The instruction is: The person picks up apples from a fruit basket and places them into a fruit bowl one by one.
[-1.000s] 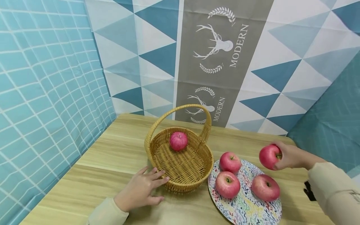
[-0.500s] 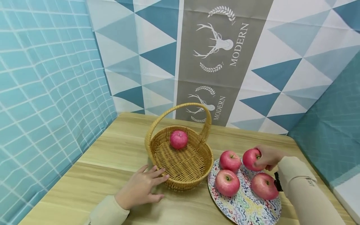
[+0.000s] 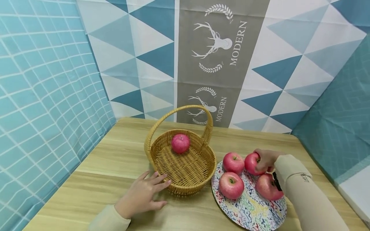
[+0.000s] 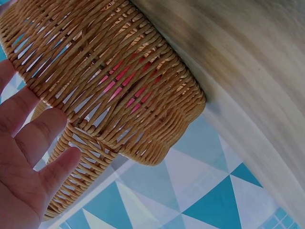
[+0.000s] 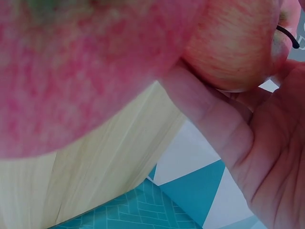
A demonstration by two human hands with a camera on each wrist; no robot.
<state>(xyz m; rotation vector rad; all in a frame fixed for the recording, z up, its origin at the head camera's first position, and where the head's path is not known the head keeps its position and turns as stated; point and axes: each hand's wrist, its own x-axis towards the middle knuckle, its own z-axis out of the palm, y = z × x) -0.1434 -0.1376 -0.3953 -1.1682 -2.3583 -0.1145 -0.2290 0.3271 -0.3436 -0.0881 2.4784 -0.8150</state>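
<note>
My right hand [image 3: 265,161] grips a red apple [image 3: 251,163] at the back right of the patterned plate [image 3: 245,214]. In the right wrist view the thumb and fingers curl round that apple [image 5: 233,45], and another apple [image 5: 86,76] looms close to the camera. Two apples sit at the plate's left side, and one more apple [image 3: 267,187] lies under my right wrist. My left hand [image 3: 141,195] rests with spread fingers on the near left rim of the wicker basket [image 3: 185,186]. Inside the basket, toward the back, lies a single apple [image 3: 180,143].
The basket's tall arched handle [image 3: 176,110] rises over it. All stands on a wooden table [image 3: 95,189], with a patterned cloth backdrop [image 3: 156,64] behind and blue cloth [image 3: 43,96] at the left. A white block [image 3: 354,195] stands at the right edge.
My right hand has moved left with its apple, from beyond the plate's right side to the plate's back edge. The left hand stays at the basket. The head view has shifted slightly.
</note>
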